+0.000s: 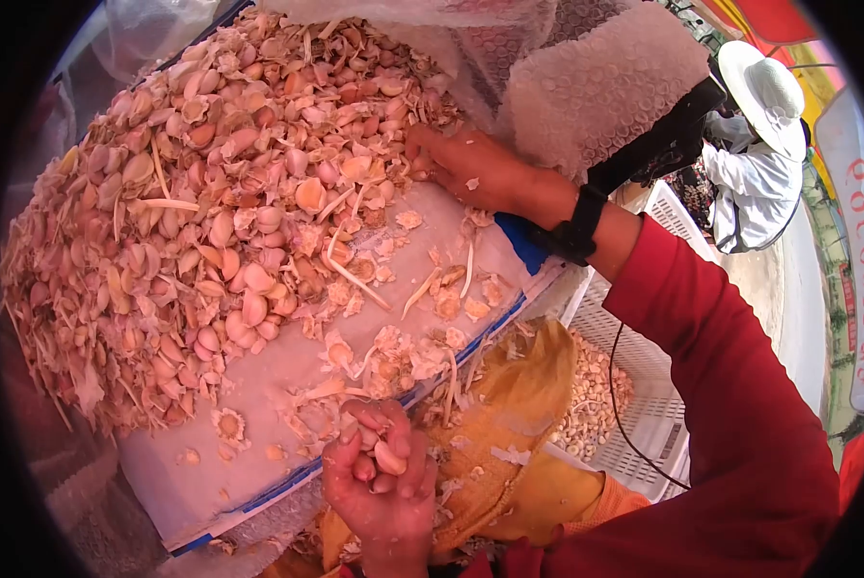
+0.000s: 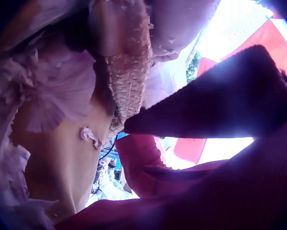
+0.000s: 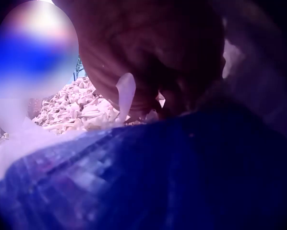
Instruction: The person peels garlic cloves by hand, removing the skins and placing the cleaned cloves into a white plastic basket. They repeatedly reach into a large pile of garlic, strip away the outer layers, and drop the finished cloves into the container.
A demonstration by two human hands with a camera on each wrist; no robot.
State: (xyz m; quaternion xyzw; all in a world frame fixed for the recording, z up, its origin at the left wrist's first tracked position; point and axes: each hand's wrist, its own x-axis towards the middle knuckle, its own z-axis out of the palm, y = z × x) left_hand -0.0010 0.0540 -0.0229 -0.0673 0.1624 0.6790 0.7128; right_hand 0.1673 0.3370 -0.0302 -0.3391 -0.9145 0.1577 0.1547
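Observation:
A large heap of garlic cloves (image 1: 210, 193) with papery skins covers much of a pale board (image 1: 258, 395) in the head view. At the board's front edge, the left hand (image 1: 379, 482) is palm up with its fingers curled round several cloves (image 1: 384, 460). The right hand (image 1: 475, 169) reaches to the heap's right edge, its fingertips at the cloves and partly hidden among skins. In the right wrist view the right hand (image 3: 153, 52) is dark above a blue surface (image 3: 134, 177), the heap (image 3: 76, 103) beyond it. Whether it holds a clove cannot be told.
A white plastic crate (image 1: 644, 385) with cloves stands right of the board, beside a yellow-orange cloth (image 1: 518, 405) strewn with skins. Bubble wrap (image 1: 605, 82) lies behind the right hand. A thin black cable (image 1: 617, 414) hangs over the crate. A person in a white hat (image 1: 761, 96) sits at the upper right.

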